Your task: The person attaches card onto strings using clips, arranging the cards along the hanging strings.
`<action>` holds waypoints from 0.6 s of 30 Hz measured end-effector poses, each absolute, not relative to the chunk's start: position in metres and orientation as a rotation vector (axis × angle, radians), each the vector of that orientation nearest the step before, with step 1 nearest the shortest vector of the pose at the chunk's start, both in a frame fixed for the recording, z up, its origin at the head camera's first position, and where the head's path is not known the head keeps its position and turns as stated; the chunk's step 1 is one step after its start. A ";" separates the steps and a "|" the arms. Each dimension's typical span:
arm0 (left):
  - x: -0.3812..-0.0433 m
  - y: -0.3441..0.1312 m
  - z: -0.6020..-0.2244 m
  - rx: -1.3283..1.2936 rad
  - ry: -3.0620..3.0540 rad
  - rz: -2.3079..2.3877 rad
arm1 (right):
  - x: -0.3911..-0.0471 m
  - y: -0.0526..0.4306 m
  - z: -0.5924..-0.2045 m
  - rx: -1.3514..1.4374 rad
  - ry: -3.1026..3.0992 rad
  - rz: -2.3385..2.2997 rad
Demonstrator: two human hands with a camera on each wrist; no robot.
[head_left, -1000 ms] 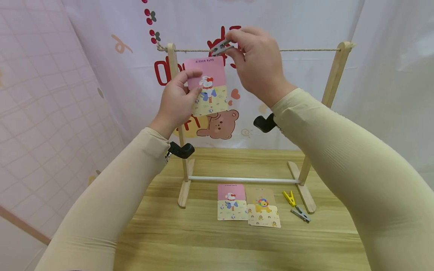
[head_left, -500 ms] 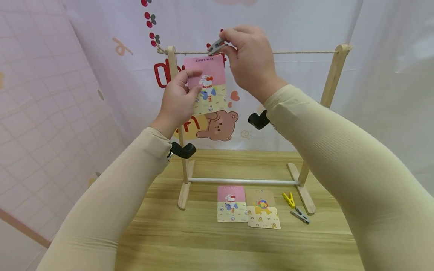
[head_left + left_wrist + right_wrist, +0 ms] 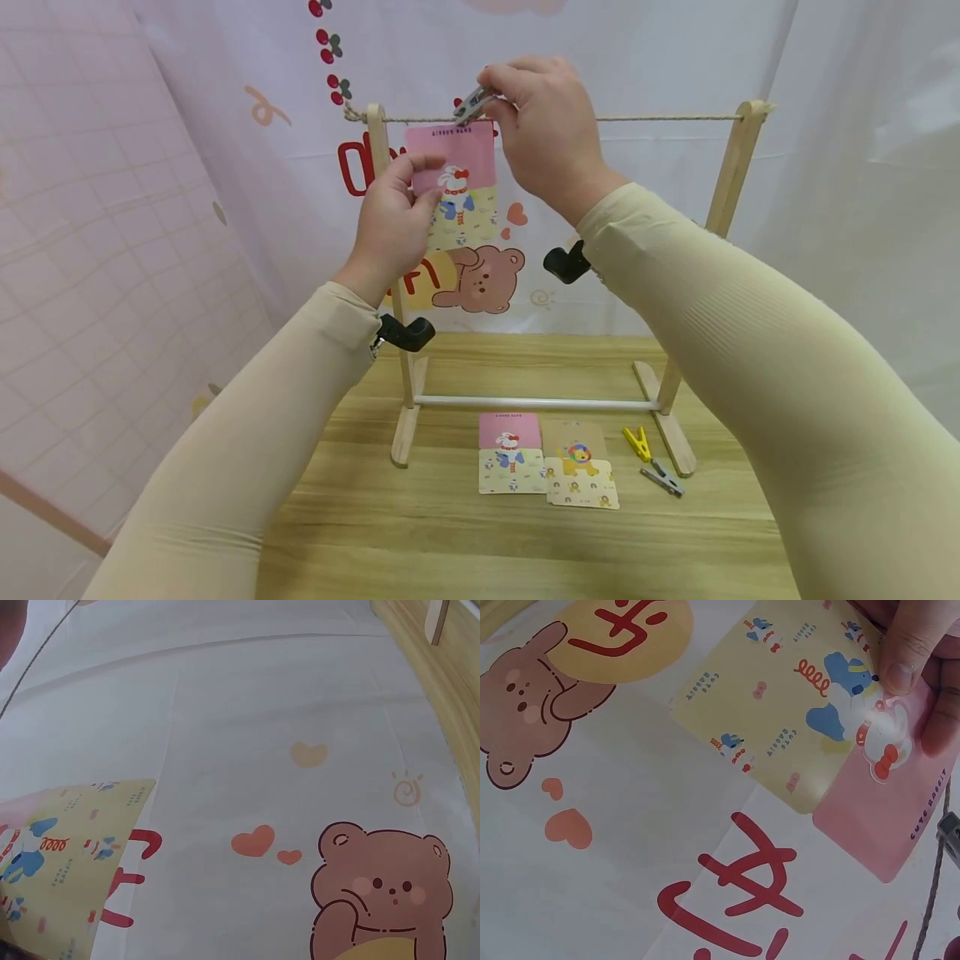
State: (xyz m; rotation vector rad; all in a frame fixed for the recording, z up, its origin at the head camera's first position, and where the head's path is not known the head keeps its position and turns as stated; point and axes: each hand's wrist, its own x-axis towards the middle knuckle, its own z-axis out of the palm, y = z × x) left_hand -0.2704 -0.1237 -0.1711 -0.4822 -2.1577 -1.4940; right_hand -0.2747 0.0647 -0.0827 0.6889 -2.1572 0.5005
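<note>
My left hand (image 3: 397, 223) pinches a pink and yellow rabbit card (image 3: 471, 158) by its left side, thumb in front. The card hangs upright just below the twine line (image 3: 660, 118), near the left post. Between thumb and fingers my right hand (image 3: 551, 125) holds a grey clothespin (image 3: 472, 103), its tip right at the line and the card's top edge. In the right wrist view, the clothespin (image 3: 950, 834) shows at the frame's edge beside the card (image 3: 832, 727). The left wrist view catches only the card's lower yellow part (image 3: 75, 862).
A wooden stand (image 3: 723, 192) with a white crossbar (image 3: 536, 403) holds the line. On the wooden table (image 3: 525, 550) lie another rabbit card (image 3: 512, 467), a lion card (image 3: 581, 483), a yellow clothespin (image 3: 637, 444) and a grey one (image 3: 663, 480). A printed cloth (image 3: 637, 50) hangs behind.
My right hand has moved left with the grey clothespin, along the card's top edge toward its middle. The left hand keeps its hold on the card, nearly still.
</note>
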 end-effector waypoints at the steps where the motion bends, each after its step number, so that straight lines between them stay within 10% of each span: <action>1: -0.271 -0.123 -0.171 -0.480 -2.157 -1.491 | -0.275 0.065 -0.083 0.689 -2.158 0.497; 18: -0.275 -0.118 -0.176 -0.464 -2.104 -1.424 | -0.278 0.062 -0.082 0.646 -2.227 0.478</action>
